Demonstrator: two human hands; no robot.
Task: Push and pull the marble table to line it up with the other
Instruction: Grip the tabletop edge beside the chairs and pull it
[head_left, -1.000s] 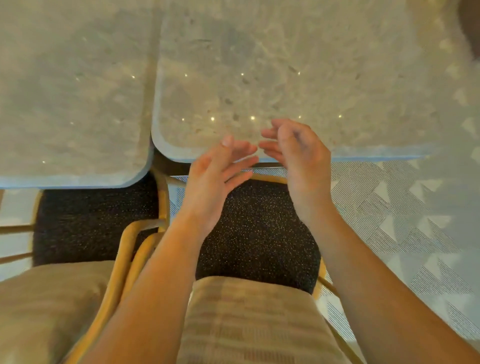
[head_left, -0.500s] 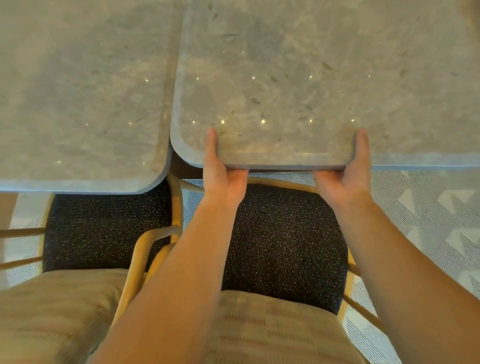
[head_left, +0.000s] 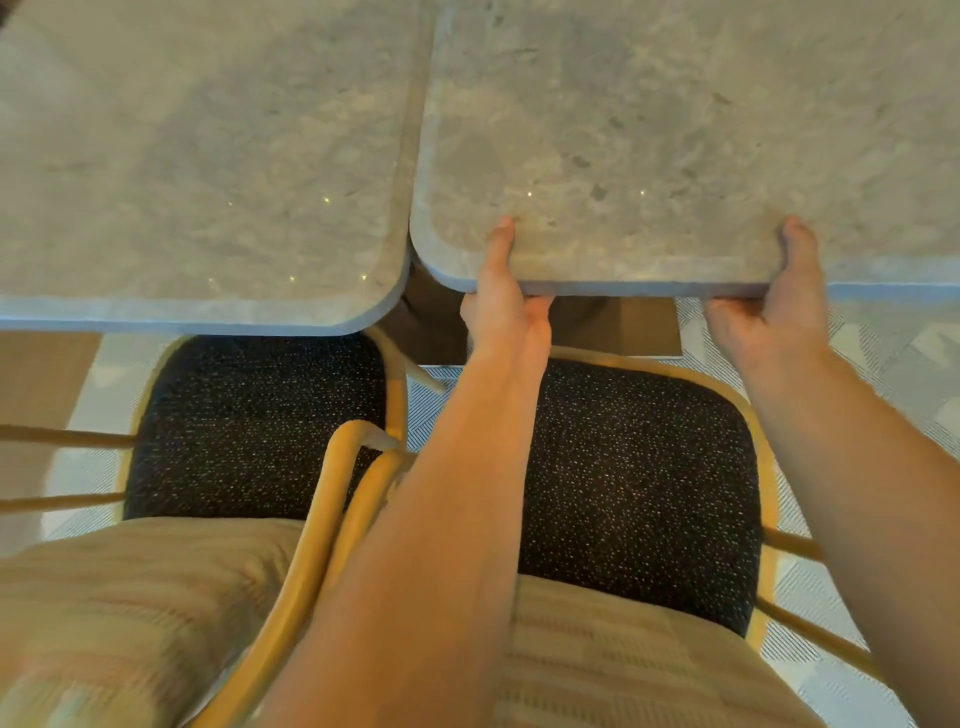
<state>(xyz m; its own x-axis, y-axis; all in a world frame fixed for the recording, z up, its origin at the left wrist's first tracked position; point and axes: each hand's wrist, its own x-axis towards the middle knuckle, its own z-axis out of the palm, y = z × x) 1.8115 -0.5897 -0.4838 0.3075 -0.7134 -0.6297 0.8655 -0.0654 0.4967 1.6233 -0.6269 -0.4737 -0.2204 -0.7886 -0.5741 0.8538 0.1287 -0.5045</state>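
- Head view: both hands grip near edge of right marble table (head_left: 675, 130); its near edge sits farther from the person than the near edge of the left marble table (head_left: 197, 156), so the two aren't flush; narrow seam between the tops, running away from the hands
- Left hand (head_left: 501, 306): thumb (head_left: 500, 244) flat on top of slab, pointing away; other fingers curl under the edge, hidden, so can't tell if spread or together; hand pinches slab betw. thumb & fingers, just right of the table's rounded near-left corner
- Right hand (head_left: 774, 312): same grip; thumb (head_left: 797, 249) on top, rest tucked below & out of sight; well apart from left hand along same edge
- Below wrists: chair w/ dark speckled seat (head_left: 639, 467), tan rounded frame; striped tan cushion (head_left: 597, 660) nearest the person
- Left of left forearm: 2nd chair w/ same speckled seat (head_left: 249, 426) partly under left table; another tan cushion (head_left: 119, 613); armrests of the two chairs nearly touching
- Right of right hand: patterned pale floor (head_left: 883, 358); dark table base (head_left: 644, 319) betw. the hands, under slab
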